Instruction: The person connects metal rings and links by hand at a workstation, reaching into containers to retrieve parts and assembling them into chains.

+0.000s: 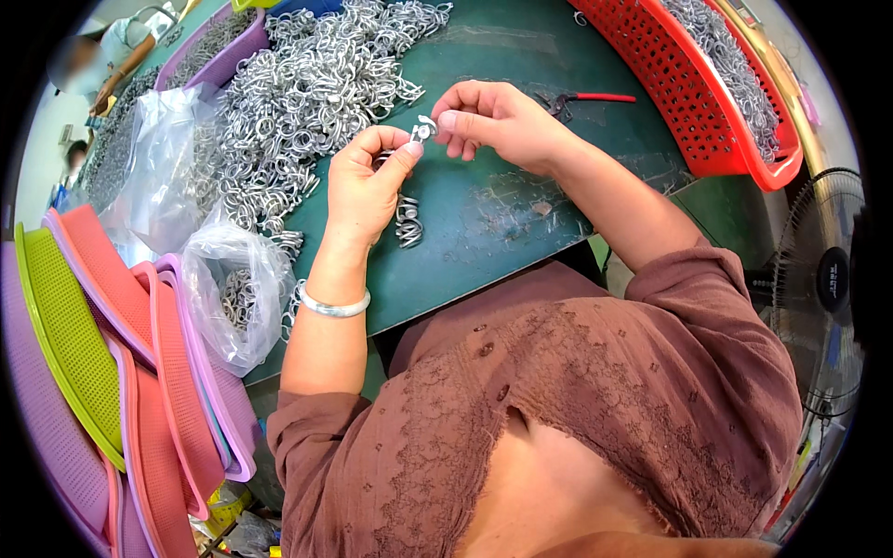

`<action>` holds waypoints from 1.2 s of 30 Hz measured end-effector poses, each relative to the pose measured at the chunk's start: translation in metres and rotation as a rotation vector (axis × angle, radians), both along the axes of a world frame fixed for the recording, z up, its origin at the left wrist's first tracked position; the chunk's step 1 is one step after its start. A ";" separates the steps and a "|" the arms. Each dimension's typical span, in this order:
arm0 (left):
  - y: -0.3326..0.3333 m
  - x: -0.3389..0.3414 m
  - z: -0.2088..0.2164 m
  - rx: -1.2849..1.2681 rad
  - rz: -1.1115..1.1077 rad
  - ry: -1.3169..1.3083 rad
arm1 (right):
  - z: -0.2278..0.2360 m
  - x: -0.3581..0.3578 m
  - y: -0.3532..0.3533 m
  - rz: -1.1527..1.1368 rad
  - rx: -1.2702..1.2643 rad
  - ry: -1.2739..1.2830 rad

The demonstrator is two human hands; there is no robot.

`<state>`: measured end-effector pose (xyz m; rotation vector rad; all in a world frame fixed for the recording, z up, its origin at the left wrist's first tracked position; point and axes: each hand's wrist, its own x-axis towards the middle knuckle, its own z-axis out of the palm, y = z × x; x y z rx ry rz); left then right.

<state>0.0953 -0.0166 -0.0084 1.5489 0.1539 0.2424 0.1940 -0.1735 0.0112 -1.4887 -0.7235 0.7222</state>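
Observation:
Over the green table, my left hand point(367, 181) pinches a small silver metal ring piece point(425, 130) between thumb and forefinger. My right hand point(488, 121) meets it from the other side, its thumb and forefinger closed at the piece's edge. Just below my left hand lies a short row of silver metal rings point(407, 223), partly covered by that hand. A large heap of similar rings point(307, 84) spreads beyond and to the left of my hands. Pliers with a red handle point(605, 97) rest on the table past my right hand.
A red perforated basket point(688, 102) of metal pieces stands far right, near a fan point(823, 279). Clear plastic bags point(237, 279) and stacked coloured baskets point(167, 391) crowd the left. A purple basket point(251, 42) sits behind the heap. Another person point(116, 65) is at far left.

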 end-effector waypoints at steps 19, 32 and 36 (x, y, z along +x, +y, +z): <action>-0.005 0.002 -0.005 -0.030 0.019 -0.008 | 0.001 -0.007 0.006 -0.140 -0.137 -0.112; -0.002 0.002 -0.009 0.268 0.038 -0.054 | -0.001 -0.001 0.007 -0.072 -0.088 -0.635; -0.005 0.002 -0.009 0.391 0.089 -0.092 | 0.003 -0.005 0.007 -0.065 -0.113 -0.600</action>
